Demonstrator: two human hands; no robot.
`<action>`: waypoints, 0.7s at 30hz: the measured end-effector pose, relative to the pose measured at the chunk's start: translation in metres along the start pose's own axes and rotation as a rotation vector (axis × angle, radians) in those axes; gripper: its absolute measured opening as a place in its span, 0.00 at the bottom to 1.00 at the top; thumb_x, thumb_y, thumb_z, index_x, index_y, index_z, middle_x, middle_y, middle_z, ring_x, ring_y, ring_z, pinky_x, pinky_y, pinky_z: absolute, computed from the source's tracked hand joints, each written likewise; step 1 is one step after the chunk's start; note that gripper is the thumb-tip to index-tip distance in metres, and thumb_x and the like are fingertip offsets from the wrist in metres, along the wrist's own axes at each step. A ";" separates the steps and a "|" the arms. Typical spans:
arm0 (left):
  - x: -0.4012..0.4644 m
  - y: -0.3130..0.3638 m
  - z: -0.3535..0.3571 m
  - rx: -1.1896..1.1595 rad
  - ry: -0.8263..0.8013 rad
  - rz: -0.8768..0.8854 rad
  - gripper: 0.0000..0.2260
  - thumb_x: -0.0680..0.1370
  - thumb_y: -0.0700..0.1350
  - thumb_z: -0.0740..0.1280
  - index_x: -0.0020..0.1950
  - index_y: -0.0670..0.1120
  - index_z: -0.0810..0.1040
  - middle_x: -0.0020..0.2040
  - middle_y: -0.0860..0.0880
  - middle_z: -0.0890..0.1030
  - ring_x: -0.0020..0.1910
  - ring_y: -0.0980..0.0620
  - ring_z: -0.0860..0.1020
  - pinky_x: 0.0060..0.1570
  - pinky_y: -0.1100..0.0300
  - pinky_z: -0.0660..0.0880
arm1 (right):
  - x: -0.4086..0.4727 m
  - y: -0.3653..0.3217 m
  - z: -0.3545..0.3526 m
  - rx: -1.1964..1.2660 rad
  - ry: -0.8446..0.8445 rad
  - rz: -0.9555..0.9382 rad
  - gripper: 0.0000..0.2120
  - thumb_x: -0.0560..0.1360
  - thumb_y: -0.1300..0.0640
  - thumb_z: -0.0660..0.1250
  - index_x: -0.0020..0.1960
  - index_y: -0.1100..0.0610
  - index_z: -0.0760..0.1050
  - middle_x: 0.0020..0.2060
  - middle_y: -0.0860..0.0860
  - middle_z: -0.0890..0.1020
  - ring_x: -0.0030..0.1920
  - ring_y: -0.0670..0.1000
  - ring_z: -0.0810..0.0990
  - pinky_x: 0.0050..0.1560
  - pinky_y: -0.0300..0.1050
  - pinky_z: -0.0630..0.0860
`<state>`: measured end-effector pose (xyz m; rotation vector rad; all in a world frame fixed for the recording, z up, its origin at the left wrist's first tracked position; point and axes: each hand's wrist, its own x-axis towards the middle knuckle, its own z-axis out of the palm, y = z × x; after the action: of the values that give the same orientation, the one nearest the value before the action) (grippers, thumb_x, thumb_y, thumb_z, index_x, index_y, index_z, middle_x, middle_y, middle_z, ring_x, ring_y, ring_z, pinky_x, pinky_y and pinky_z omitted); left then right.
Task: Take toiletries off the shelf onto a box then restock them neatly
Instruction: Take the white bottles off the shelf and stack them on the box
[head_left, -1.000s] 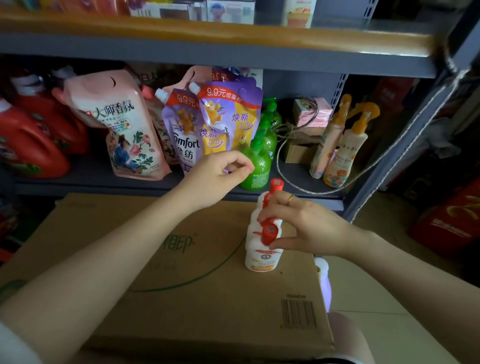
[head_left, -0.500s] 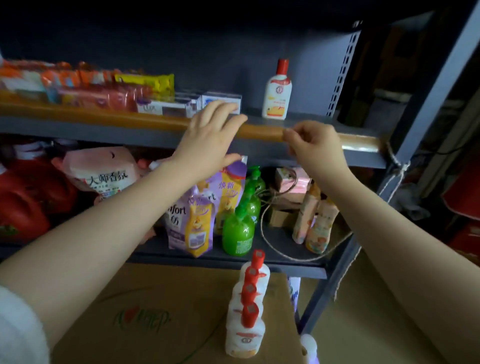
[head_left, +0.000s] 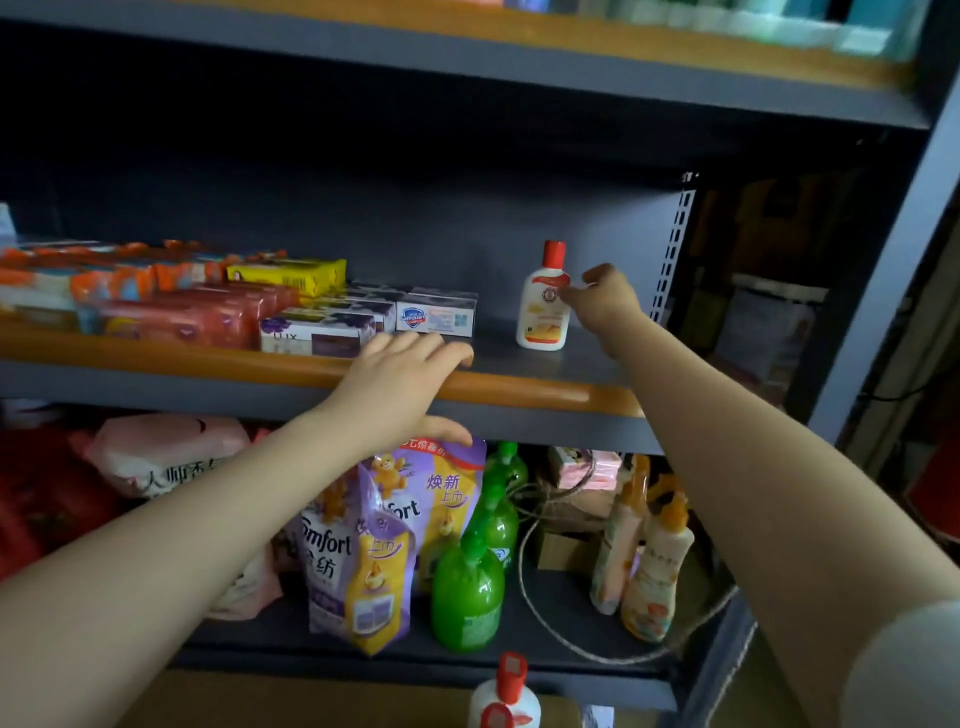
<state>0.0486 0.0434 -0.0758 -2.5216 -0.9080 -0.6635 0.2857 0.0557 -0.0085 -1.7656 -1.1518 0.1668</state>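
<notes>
Your right hand (head_left: 602, 306) reaches the white bottle (head_left: 543, 306) standing on the shelf (head_left: 519, 395), fingertips curled against its shoulder. Your left hand (head_left: 400, 384) rests flat, fingers straight, on the shelf's rail.

One white bottle (head_left: 543, 306) stood on the middle shelf (head_left: 524, 397), and two more (head_left: 506, 696) showed at the bottom edge. Below were three green bottles (head_left: 467, 597), two orange-capped bottles (head_left: 657, 566) and two purple pouches (head_left: 363, 566).
</notes>
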 end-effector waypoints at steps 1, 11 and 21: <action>0.001 -0.001 0.001 0.001 0.003 0.000 0.35 0.65 0.67 0.66 0.66 0.49 0.67 0.59 0.50 0.73 0.62 0.47 0.69 0.58 0.54 0.61 | 0.005 -0.001 0.005 0.047 -0.012 0.032 0.25 0.76 0.54 0.66 0.68 0.61 0.64 0.64 0.59 0.72 0.62 0.59 0.73 0.63 0.53 0.71; -0.001 -0.007 0.013 0.016 0.168 0.059 0.33 0.62 0.70 0.62 0.57 0.49 0.71 0.46 0.50 0.77 0.45 0.45 0.77 0.44 0.53 0.71 | 0.023 0.006 0.021 0.069 -0.156 -0.004 0.21 0.72 0.56 0.71 0.62 0.60 0.72 0.58 0.57 0.79 0.57 0.58 0.78 0.61 0.56 0.73; -0.009 0.008 0.003 -0.038 0.102 -0.058 0.37 0.67 0.65 0.68 0.70 0.48 0.66 0.60 0.46 0.73 0.61 0.44 0.69 0.62 0.52 0.60 | -0.077 -0.016 -0.037 0.510 -0.352 -0.280 0.08 0.77 0.60 0.63 0.55 0.61 0.73 0.47 0.53 0.82 0.44 0.48 0.83 0.42 0.38 0.80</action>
<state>0.0485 0.0350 -0.0850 -2.4774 -0.9436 -0.8272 0.2551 -0.0261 -0.0055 -1.1391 -1.4418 0.5666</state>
